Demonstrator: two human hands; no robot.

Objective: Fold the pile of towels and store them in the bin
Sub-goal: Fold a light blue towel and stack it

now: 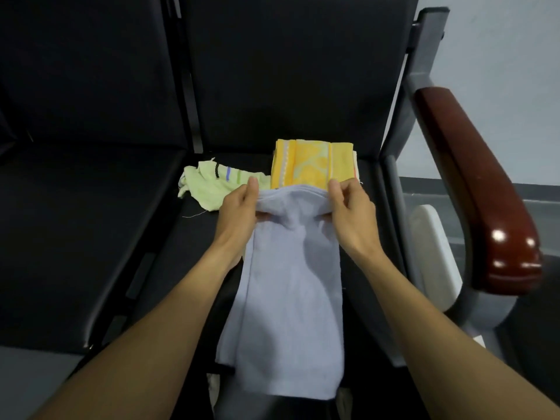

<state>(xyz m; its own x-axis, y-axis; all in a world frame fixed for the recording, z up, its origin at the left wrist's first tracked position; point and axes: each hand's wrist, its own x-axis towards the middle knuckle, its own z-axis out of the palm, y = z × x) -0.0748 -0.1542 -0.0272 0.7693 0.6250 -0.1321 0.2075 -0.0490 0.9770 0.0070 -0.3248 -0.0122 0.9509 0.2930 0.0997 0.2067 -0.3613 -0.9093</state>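
Lilac towel (291, 286) | left hand (239, 207), right hand (351, 213) | fingers pinch far corners | forearms outstretched

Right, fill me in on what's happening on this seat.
A person is folding towels on a black seat. The left hand and right hand each pinch the far edge of a pale blue towel. A folded yellow towel lies just beyond, a crumpled green cloth beside it.

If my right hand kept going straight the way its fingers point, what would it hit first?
Probably the folded yellow towel: the right hand, pinching the blue towel, points at it.
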